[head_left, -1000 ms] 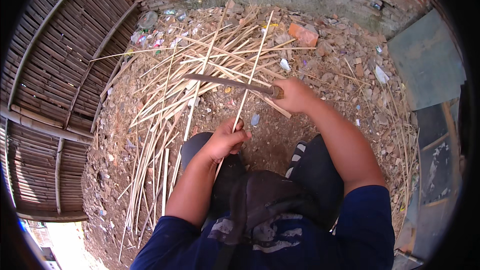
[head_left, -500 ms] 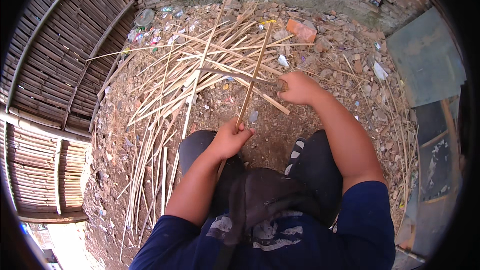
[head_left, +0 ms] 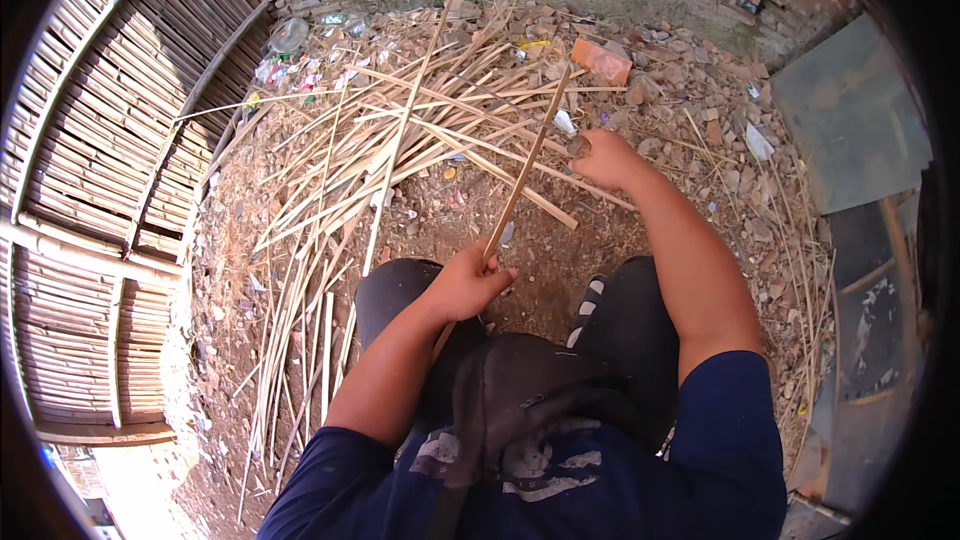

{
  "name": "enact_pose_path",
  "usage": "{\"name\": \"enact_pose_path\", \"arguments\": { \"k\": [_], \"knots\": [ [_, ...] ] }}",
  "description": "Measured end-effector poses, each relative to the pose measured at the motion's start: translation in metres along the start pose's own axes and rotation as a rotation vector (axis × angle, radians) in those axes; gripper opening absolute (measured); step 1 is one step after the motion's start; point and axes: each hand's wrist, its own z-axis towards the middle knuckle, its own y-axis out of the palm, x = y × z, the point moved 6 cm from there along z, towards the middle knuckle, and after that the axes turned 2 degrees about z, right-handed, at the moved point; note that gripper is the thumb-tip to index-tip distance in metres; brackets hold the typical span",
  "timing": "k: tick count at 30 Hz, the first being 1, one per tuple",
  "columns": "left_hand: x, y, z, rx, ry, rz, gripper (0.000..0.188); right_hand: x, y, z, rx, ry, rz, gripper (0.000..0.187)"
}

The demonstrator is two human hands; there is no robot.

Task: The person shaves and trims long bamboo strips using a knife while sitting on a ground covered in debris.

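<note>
The strip [head_left: 528, 166] is in the left hand [head_left: 466, 283], slanting up and to the right over bare ground [head_left: 545, 265], its far end near the brick [head_left: 601, 62]; the right hand [head_left: 608, 161] has the knife [head_left: 577, 146] by its stubby handle, just right of the strip; the blade does not show clearly, so I cannot tell whether it touches the strip or how its edge is turned.

The chief risk, as I judge it, is a slip of the edge along the strip toward the left fingers or the left knee [head_left: 393, 292], caused by too hard a push or a blade turned downward; the strip seems to have no support under its far half, so it could bend, twist in the grip or split unevenly; the far end might also catch on the pile [head_left: 402, 135] if it dips left.

Left grip: fingers curled round the lower part of the strip, thumb lying out to the right; the forearm rises from the lower left and slants inward, the hand in front of the left knee; right grip: fist wrapped round the handle; the right elbow is bent outside the right knee [head_left: 638, 302], the forearm running up and inward, so the fist sits farther from the body than the left one.
</note>
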Motion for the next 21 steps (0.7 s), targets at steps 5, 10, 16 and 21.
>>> {"name": "enact_pose_path", "arguments": {
  "k": [5,10,16,21],
  "knots": [
    [0.004,-0.007,0.002,0.066,-0.112,0.074,0.038,-0.047,0.01,-0.028,-0.218,-0.135,-0.211,0.033],
    [0.019,-0.004,-0.008,0.184,-0.045,0.257,0.039,-0.073,0.018,-0.047,-0.255,-0.269,-0.298,0.03],
    [0.04,-0.011,-0.024,0.296,0.019,0.378,0.043,-0.053,-0.019,-0.038,-0.028,-0.271,-0.183,0.027],
    [0.029,-0.006,-0.019,0.323,0.015,0.42,0.04,-0.086,0.008,-0.053,-0.131,-0.343,-0.434,0.027]
  ]
}}
